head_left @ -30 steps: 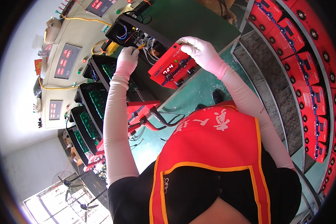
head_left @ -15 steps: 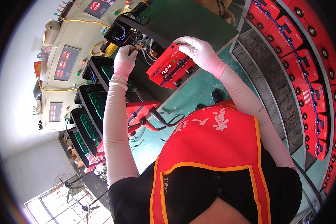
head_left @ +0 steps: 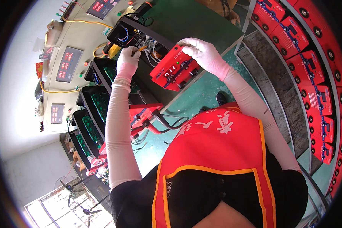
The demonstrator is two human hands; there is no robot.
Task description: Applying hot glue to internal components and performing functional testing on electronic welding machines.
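The red front panel (head_left: 159, 78) of a welding machine leans tilted at the bench edge, its digital display lit and a small green light on. My right hand (head_left: 202, 54), in a white glove, grips the panel's upper right corner. Behind the panel lie the open machine's wires and circuit parts (head_left: 152, 49). My gloved left hand (head_left: 128, 60) is closed in a pinch beside these wires, holding a slim yellow tool (head_left: 142, 48) whose tip points toward them. The fingers hide most of that tool, so its exact kind does not show.
A dark green bench top (head_left: 195, 22) extends behind the machine. Several open machines with green circuit boards (head_left: 98, 106) line the left side, beneath a panel of lit meters (head_left: 67, 64). Red welding machines (head_left: 309, 68) fill a curved-looking rack at right. Cables (head_left: 167, 123) hang below the bench.
The number on the red panel's display has changed, and so have meter readings on the wall panel. Both hands keep practically the same place and grip.
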